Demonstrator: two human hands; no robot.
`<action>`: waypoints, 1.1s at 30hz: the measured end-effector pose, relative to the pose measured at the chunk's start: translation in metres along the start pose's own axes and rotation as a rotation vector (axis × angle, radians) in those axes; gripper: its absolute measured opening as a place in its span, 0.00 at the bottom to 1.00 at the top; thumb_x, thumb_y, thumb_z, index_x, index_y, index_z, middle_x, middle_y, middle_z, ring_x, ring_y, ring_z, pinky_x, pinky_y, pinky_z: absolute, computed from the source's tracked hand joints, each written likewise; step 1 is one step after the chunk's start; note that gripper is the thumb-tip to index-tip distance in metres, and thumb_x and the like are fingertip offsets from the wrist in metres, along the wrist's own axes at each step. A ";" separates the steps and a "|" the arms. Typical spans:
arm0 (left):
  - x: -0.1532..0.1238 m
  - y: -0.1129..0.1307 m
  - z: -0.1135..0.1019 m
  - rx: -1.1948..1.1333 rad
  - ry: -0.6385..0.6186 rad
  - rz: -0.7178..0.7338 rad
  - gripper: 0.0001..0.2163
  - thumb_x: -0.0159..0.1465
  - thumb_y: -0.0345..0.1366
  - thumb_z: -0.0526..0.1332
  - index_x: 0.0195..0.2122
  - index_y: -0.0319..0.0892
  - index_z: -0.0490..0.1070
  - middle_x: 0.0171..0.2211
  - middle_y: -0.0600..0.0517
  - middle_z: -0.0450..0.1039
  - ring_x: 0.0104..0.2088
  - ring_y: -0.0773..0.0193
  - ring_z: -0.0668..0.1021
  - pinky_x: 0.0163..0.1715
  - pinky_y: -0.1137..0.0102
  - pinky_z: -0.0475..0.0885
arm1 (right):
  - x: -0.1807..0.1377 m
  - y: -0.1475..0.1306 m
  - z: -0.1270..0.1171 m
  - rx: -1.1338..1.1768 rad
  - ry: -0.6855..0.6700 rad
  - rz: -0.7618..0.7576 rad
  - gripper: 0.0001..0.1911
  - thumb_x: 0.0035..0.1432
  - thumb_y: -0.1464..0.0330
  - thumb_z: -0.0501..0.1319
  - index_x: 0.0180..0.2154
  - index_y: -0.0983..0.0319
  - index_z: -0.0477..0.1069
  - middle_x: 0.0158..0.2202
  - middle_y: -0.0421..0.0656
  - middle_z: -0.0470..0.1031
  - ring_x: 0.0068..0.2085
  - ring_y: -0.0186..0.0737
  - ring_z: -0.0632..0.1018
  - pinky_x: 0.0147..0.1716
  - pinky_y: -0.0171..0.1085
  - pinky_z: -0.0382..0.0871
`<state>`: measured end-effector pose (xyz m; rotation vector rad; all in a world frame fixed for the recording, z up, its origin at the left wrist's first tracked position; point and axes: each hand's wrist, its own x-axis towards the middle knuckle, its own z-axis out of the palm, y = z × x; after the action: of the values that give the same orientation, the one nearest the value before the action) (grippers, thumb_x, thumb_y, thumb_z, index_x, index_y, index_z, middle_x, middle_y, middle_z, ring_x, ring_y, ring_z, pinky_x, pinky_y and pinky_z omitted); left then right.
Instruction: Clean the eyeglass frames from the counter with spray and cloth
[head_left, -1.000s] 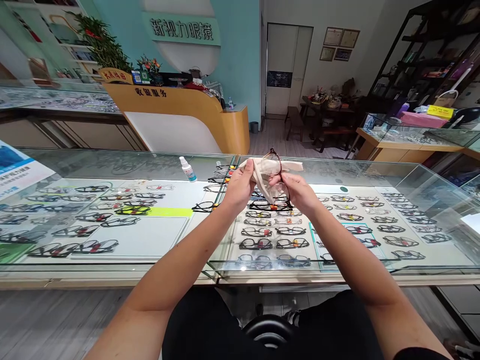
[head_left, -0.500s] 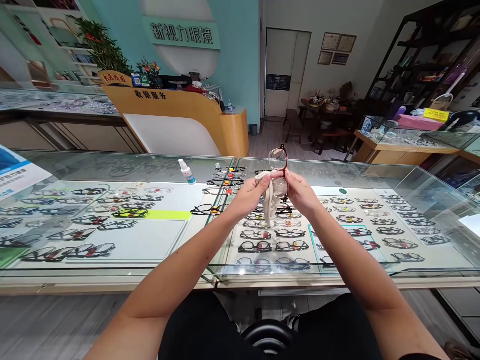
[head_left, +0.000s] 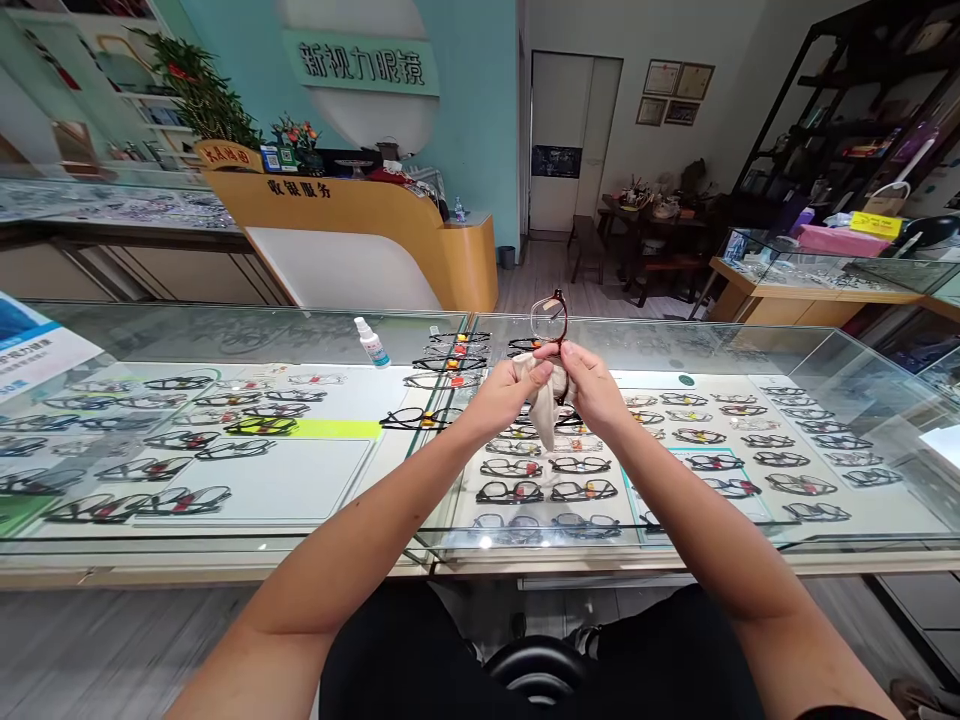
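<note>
While the white spray bottle [head_left: 373, 343] stood on the glass counter [head_left: 150, 574], I had the eyeglasses [head_left: 565, 318] raised above the counter to the bottle's right, turned on end so that one lens pointed up and the other down. My right hand [head_left: 595, 388] had its fingers pinched tight on the dark frame near its middle, just below the upper lens. With the left hand [head_left: 514, 398], between the bottle and the right hand, I gripped the pale cloth [head_left: 544, 415], thumb pressed down on it; the cloth covered most of the lower lens, and a loose corner hung below the fingers. How the fingertips behind the cloth sat, I could not tell.

Nearer to me than the bottle, rows of display frames [head_left: 510, 491] lay under the glass to its left and right, several with red or yellow tags. A yellow-green strip [head_left: 336, 429] lay on the bottle's near side, slightly left, and a printed board [head_left: 45, 345] was well to its left. Beyond the bottle, well apart, I saw the curved wooden counter [head_left: 390, 215], with a dark waste bin [head_left: 506, 257] farther right.
</note>
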<state>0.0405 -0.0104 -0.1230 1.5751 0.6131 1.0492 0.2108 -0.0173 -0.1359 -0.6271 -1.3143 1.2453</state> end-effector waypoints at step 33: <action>-0.007 -0.003 0.018 -0.118 0.110 -0.128 0.37 0.49 0.62 0.82 0.47 0.39 0.76 0.36 0.52 0.78 0.34 0.65 0.76 0.35 0.71 0.71 | -0.004 -0.003 0.010 -0.180 0.183 -0.097 0.30 0.65 0.38 0.66 0.44 0.56 0.88 0.47 0.46 0.88 0.48 0.48 0.83 0.54 0.46 0.75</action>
<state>0.0532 -0.0245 -0.1283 1.3649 0.7048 1.0607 0.2032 -0.0246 -0.1328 -0.7767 -1.2954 0.9744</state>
